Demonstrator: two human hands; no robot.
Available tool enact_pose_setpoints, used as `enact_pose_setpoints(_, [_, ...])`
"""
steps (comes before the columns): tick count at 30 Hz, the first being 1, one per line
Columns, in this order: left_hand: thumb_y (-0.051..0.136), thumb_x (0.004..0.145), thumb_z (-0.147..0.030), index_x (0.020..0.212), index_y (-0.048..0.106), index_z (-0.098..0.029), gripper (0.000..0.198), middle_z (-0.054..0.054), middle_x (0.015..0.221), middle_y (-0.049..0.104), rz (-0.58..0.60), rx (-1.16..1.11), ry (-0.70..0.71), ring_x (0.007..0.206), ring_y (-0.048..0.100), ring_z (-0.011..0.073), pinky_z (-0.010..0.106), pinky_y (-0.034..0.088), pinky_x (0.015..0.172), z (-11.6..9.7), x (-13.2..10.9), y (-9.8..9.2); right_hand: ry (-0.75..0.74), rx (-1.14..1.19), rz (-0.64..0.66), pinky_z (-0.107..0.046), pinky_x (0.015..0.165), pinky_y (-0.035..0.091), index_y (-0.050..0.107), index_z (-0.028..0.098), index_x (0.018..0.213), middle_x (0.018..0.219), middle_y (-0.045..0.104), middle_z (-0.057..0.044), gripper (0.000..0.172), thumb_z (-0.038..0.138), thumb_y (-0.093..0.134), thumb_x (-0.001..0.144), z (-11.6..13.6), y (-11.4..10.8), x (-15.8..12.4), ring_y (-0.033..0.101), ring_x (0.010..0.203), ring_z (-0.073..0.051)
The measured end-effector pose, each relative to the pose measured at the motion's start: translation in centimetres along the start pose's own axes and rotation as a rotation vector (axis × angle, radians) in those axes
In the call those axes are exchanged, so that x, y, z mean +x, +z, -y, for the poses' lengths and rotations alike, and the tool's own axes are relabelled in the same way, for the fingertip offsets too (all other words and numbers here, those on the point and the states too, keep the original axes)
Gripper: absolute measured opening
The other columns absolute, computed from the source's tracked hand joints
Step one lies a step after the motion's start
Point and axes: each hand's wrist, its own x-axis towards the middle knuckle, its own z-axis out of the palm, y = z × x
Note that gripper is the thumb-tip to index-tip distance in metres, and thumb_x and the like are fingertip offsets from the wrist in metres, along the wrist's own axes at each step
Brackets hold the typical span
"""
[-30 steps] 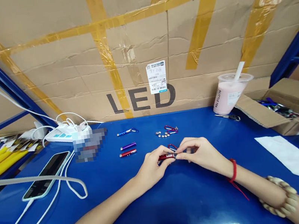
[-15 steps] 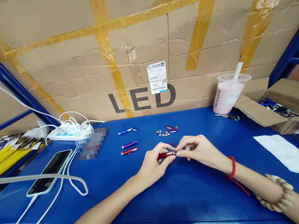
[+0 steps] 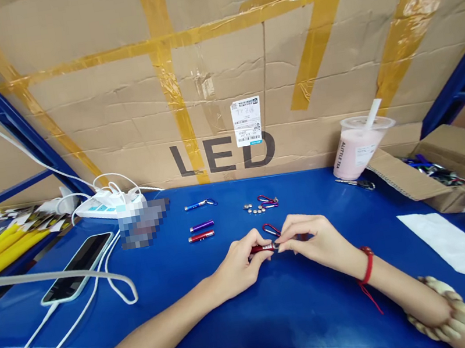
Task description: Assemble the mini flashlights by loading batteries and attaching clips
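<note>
My left hand (image 3: 240, 261) pinches a small red keychain torch (image 3: 261, 248) by its body, low over the blue shelf top (image 3: 219, 311). My right hand (image 3: 309, 241) pinches the torch's right end, where a red carabiner clip (image 3: 270, 229) sticks up behind the fingers. Beyond the hands lie a red torch (image 3: 200, 236), a purple torch (image 3: 201, 226) and a blue torch with a clip (image 3: 198, 204). Several silver button cells (image 3: 254, 209) sit beside another red clip (image 3: 267, 200).
A phone (image 3: 77, 268) on a white cable and a power strip (image 3: 107, 205) lie at the left. A pink drink cup (image 3: 358, 145) with a straw, an open cardboard box (image 3: 448, 169) of parts and a white sheet (image 3: 453, 245) are at the right. A taped LED carton (image 3: 216, 70) fills the back.
Both hands stay together on the red torch and have shifted slightly nearer with small finger movements. Nothing else on the shelf has moved.
</note>
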Motion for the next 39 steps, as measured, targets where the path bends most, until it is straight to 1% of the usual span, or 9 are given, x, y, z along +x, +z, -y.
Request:
enact_pose_setpoints(2, [0.046,0.085,-0.021,0.076,0.045,-0.018,0.009,0.002,0.082,0.062,-0.028,0.058,0.028,0.077,0.059,0.0131,0.023,0.047,0.068,0.1,0.0,0.0,-0.023,-0.03,-0.016,-0.023,0.053,0.044,0.07,0.019,0.07,0.066,0.062,-0.003,0.016,0.032,0.062,0.077,0.2,0.1,-0.1,0.057,0.061,-0.013])
enact_pose_setpoints(5, [0.046,0.086,-0.02,0.077,0.048,-0.018,0.009,0.003,0.082,0.061,-0.079,0.154,0.104,0.077,0.058,0.0138,0.023,0.046,0.069,0.3,0.0,0.0,0.059,-0.001,-0.027,-0.022,0.047,0.041,0.069,0.018,0.067,0.063,0.06,-0.003,0.019,0.031,0.061,0.077,0.4,0.3,-0.1,0.055,0.056,-0.012])
enact_pose_setpoints(12, [0.044,0.088,-0.017,0.082,0.055,-0.017,0.013,0.004,0.078,0.063,-0.156,0.291,0.321,0.073,0.056,0.014,0.024,0.045,0.068,-0.2,0.3,-0.3,0.508,0.467,0.122,-0.017,0.035,0.033,0.062,0.014,0.056,0.052,0.05,0.002,0.032,0.045,0.071,0.062,0.8,0.4,0.3,0.046,0.041,-0.006])
enact_pose_setpoints(15, [0.044,0.089,-0.018,0.096,0.057,-0.018,0.015,0.005,0.09,0.066,-0.151,0.33,0.32,0.074,0.055,0.0136,0.024,0.045,0.07,-0.6,0.4,-0.5,0.58,0.567,0.13,-0.016,0.035,0.031,0.06,0.014,0.056,0.045,0.048,0.004,0.034,0.046,0.071,0.061,0.8,0.4,0.4,0.042,0.04,-0.005])
enact_pose_setpoints(19, [0.043,0.089,-0.017,0.104,0.058,-0.02,0.021,0.004,0.095,0.067,-0.116,0.355,0.276,0.074,0.055,0.0136,0.025,0.045,0.072,-0.5,0.6,-0.6,0.596,0.469,0.116,-0.016,0.035,0.03,0.063,0.013,0.061,0.042,0.048,0.004,0.035,0.047,0.069,0.062,0.5,0.3,0.5,0.042,0.039,-0.005])
enact_pose_setpoints(22, [0.044,0.088,-0.018,0.101,0.06,-0.02,0.021,0.003,0.093,0.067,-0.151,0.324,0.218,0.077,0.057,0.0138,0.025,0.046,0.073,-0.2,0.7,-0.4,0.504,0.311,0.074,-0.018,0.038,0.035,0.065,0.013,0.066,0.048,0.053,0.002,0.035,0.048,0.066,0.067,0.3,0.3,0.6,0.046,0.041,-0.007])
enact_pose_setpoints(27, [0.046,0.086,-0.018,0.098,0.06,-0.019,0.019,0.003,0.091,0.066,-0.176,0.273,0.123,0.081,0.06,0.0144,0.024,0.048,0.074,0.0,0.8,-0.2,0.148,-0.088,-0.153,-0.021,0.048,0.043,0.07,0.018,0.079,0.072,0.063,-0.003,0.024,0.04,0.067,0.071,0.1,0.2,0.2,0.052,0.051,-0.008])
enact_pose_setpoints(32, [0.044,0.087,-0.018,0.097,0.059,-0.018,0.018,0.002,0.086,0.065,-0.132,0.234,0.055,0.071,0.059,0.0117,0.02,0.045,0.064,-0.3,0.8,-0.3,-0.086,-0.289,-0.131,-0.02,0.056,0.045,0.07,0.022,0.083,0.079,0.066,-0.002,0.017,0.035,0.059,0.08,-0.1,0.0,-0.4,0.058,0.061,-0.01])
enact_pose_setpoints(39, [0.041,0.087,-0.019,0.092,0.055,-0.018,0.014,-0.002,0.071,0.059,0.079,0.187,-0.009,0.061,0.053,0.0089,0.017,0.039,0.058,-0.4,0.4,-0.6,-0.16,-0.381,-0.027,-0.017,0.057,0.043,0.069,0.022,0.073,0.076,0.066,0.0,0.024,0.036,0.052,0.084,0.1,-0.2,-0.5,0.061,0.064,-0.008])
